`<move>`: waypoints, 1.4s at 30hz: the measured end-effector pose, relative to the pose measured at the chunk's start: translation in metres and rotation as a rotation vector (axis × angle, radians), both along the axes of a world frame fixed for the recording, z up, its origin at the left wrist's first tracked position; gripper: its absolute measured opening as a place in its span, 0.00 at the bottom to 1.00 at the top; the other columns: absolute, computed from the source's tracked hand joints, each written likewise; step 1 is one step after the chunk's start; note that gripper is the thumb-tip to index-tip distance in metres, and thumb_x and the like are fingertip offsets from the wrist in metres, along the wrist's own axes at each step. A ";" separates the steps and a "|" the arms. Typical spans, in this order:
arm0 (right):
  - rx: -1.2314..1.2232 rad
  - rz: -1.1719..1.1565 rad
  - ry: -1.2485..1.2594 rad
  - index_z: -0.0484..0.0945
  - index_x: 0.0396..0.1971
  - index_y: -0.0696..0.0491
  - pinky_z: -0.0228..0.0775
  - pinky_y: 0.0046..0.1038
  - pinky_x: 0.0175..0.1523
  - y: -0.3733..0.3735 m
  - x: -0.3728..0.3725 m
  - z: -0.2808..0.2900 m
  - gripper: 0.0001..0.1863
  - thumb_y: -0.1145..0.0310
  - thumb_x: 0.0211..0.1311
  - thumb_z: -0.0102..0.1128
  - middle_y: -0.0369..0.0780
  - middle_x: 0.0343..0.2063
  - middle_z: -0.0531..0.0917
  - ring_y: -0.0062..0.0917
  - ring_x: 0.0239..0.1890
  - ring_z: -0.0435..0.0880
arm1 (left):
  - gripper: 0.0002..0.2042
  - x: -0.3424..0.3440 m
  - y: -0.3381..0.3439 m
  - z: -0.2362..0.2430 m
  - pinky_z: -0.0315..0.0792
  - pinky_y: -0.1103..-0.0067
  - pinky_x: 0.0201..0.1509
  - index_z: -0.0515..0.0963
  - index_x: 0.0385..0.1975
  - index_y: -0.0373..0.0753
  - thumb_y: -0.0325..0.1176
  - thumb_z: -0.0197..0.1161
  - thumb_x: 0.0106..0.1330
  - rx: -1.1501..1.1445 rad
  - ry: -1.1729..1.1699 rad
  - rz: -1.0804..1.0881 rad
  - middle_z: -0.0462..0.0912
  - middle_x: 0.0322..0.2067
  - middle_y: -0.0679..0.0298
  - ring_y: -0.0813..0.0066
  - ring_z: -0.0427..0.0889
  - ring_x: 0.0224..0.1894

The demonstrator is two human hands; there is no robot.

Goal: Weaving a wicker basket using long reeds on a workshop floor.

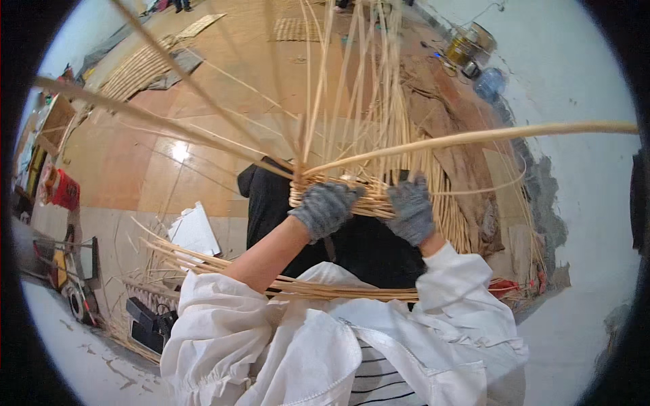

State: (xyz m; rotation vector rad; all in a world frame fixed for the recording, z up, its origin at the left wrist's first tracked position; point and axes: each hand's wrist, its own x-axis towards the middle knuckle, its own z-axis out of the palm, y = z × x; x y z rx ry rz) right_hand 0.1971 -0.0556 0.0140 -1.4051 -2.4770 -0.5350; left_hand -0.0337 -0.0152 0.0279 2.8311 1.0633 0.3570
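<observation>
Head view: at the left, a red bucket point(66, 190) sits by the wide brown floor point(115, 179), which has a bright shiny spot. Next, a white board point(195, 231) lies on a paler part. In the middle, over black cloth point(267, 213) on the lap, is a woven piece point(372, 201) with long sticks point(555, 128) poking out. The gray-gloved left hand point(328, 206) is curled around it. The gray-gloved right hand point(412, 210) grips it too. Farther right are a brown rug point(467, 154), a blue jug point(490, 84) and a white wall point(575, 81) with rough gray patches.
</observation>
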 end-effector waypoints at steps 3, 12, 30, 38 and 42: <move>-0.118 -0.073 0.030 0.74 0.33 0.55 0.44 0.55 0.61 0.018 -0.002 -0.010 0.26 0.49 0.40 0.60 0.47 0.29 0.76 0.45 0.41 0.72 | 0.16 -0.005 0.012 -0.002 0.73 0.66 0.37 0.73 0.43 0.42 0.34 0.53 0.54 -0.157 -0.038 0.017 0.78 0.34 0.56 0.61 0.78 0.35; -0.287 0.226 0.342 0.71 0.48 0.55 0.61 0.36 0.57 -0.058 -0.096 0.025 0.26 0.61 0.49 0.60 0.44 0.47 0.75 0.39 0.51 0.71 | 0.16 -0.190 -0.174 -0.055 0.72 0.74 0.44 0.72 0.43 0.34 0.37 0.57 0.60 -1.296 -0.664 0.167 0.77 0.32 0.57 0.67 0.76 0.40; -0.352 0.511 0.658 0.79 0.39 0.51 0.72 0.29 0.42 -0.070 -0.218 0.024 0.22 0.71 0.36 0.69 0.42 0.37 0.76 0.34 0.39 0.75 | 0.25 -0.167 -0.136 0.003 0.75 0.79 0.42 0.63 0.56 0.37 0.29 0.61 0.58 -0.704 -1.914 0.746 0.74 0.44 0.61 0.74 0.76 0.44; -0.375 0.550 0.544 0.79 0.35 0.53 0.72 0.28 0.37 -0.070 -0.211 0.021 0.14 0.71 0.44 0.63 0.42 0.29 0.78 0.33 0.34 0.77 | 0.34 -0.155 -0.139 0.006 0.72 0.79 0.46 0.51 0.63 0.46 0.30 0.60 0.59 -0.730 -2.089 0.605 0.72 0.49 0.63 0.75 0.73 0.47; -0.378 0.446 0.480 0.77 0.34 0.53 0.72 0.31 0.32 -0.076 -0.210 0.034 0.12 0.72 0.46 0.60 0.43 0.28 0.79 0.33 0.29 0.79 | 0.32 -0.159 -0.128 -0.039 0.72 0.81 0.40 0.50 0.63 0.50 0.35 0.57 0.61 -0.741 -2.077 0.558 0.72 0.41 0.70 0.79 0.73 0.40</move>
